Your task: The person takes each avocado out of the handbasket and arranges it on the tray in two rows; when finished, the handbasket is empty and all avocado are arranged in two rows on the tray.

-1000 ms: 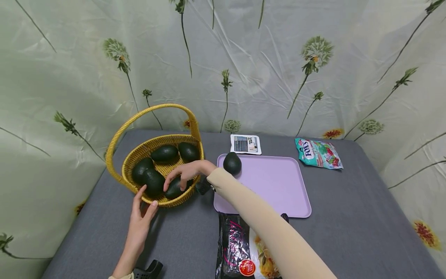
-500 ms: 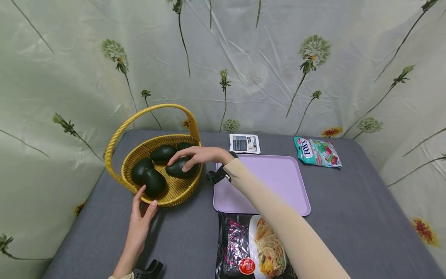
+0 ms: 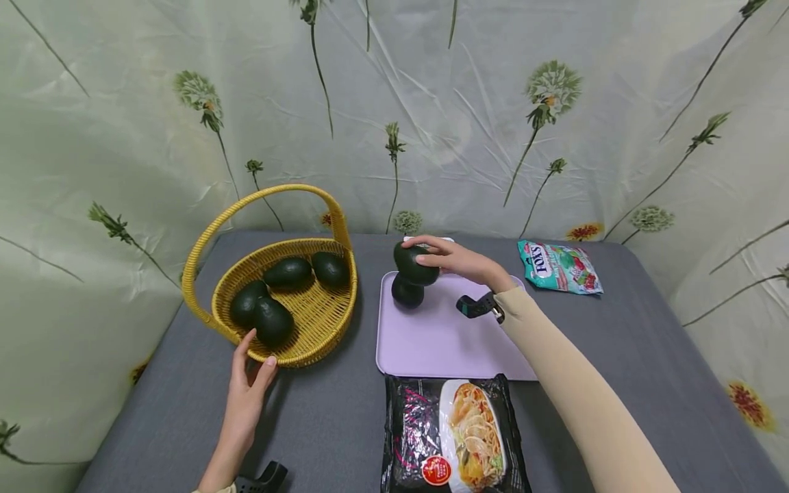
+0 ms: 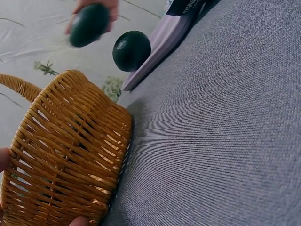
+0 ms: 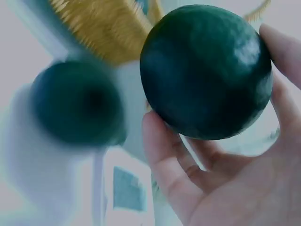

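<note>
In the head view, my right hand [image 3: 459,262] holds a dark green avocado [image 3: 414,266] above the far left corner of the lilac tray [image 3: 456,342]. Another avocado [image 3: 407,293] sits on the tray just below it. The right wrist view shows the held avocado [image 5: 207,73] between thumb and fingers. My left hand [image 3: 246,390] grips the near rim of the yellow woven basket [image 3: 323,318]; parts of its fingers show at the edge of the left wrist view beside the basket wall [image 4: 70,155]. Several avocados [image 3: 288,274] lie inside the basket.
A black noodle packet [image 3: 456,438] lies in front of the tray. Farther right is a teal FOX'S candy bag [image 3: 559,267]. The white pouch [image 3: 448,239] behind the tray is mostly covered by my right hand. The basket's tall handle [image 3: 296,187] arches upward.
My right hand has picked up an avocado from the basket's near right side and carried it rightward over the tray. My left hand has stayed at the basket rim.
</note>
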